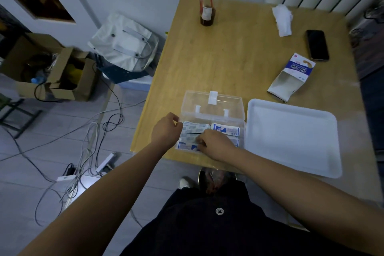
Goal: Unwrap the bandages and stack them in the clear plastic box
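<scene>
On table point(228, 58), fingers point(203, 141) pinch bandages point(192, 128) in box point(212, 108).

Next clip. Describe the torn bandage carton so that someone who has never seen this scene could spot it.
On the wooden table, look right of centre, between the white tray near the person and the black phone farther back. The carton lies there flattened, its end torn open. It alone is crumpled card with blue print.
</scene>
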### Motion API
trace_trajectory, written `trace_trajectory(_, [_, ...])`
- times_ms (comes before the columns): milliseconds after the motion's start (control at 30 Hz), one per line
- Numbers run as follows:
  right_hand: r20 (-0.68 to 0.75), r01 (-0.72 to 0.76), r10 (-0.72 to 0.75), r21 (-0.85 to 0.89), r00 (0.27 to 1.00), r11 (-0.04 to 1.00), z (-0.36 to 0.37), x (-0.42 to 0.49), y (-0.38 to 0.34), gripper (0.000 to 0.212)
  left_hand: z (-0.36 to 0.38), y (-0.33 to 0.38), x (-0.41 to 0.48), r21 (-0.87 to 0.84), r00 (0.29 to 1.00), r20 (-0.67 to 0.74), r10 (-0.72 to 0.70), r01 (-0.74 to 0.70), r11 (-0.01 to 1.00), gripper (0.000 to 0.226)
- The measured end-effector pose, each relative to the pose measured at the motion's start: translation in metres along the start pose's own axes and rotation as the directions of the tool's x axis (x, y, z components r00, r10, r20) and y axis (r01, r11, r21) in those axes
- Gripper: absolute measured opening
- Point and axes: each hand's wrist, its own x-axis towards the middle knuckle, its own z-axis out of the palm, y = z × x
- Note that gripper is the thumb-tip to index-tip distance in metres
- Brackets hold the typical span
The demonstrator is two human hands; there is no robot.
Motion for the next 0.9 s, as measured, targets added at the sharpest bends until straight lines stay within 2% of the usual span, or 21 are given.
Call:
trace_trajectory(100, [0.042, -0.001, 0.000, 0.007, 0.999, 1.000, -0.002, -0.001, 0.003, 0.023, -0.002, 0.001, 0.002, 0.006, 1.000, 0.017, 0.015, -0.015, 1.000, 0.025])
trace_trajectory(233, [0.012, -0.032, 0.032, 0.031, 0.999, 0.999, -0.003, 0.001, 0.003, 0.026, -0.003, 0.001, 0.002, 0.017, 0.999, 0.022, 0.026, -0.026, 1.000, 0.024])
trace_trajectory(400, [0.041, -0.078, 0.077, 0.012, 0.996, 0.997, -0.004, 0.008, -0.001, 0.019, -0.003, 0.002, 0.001, 0.017, 1.000, 0.007, 0.016, -0.016, 1.000, 0.024])
trace_trajectory(567, [0.007, -0.071, 0.071, -0.002, 0.997, 0.997, -0.007, 0.010, 0.000, 0.017, -0.004, 0.004, -0.001, 0.033, 1.000, 0.000, 0.021, -0.021, 0.999, 0.025])
trace_trajectory(767, [-0.001, -0.090, 0.092, 0.193, 0.996, 0.977, -0.012, 0.013, 0.007, 0.017, -0.006, 0.005, -0.004, 0.035, 0.999, -0.012, 0.037, -0.037, 0.999, 0.028])
trace_trajectory(900, [0.045, -0.119, 0.110, 0.405, 0.993, 0.907, -0.028, 0.011, 0.011, 0.014, -0.007, 0.007, -0.004, 0.023, 0.998, -0.059, 0.037, -0.035, 0.999, 0.027])
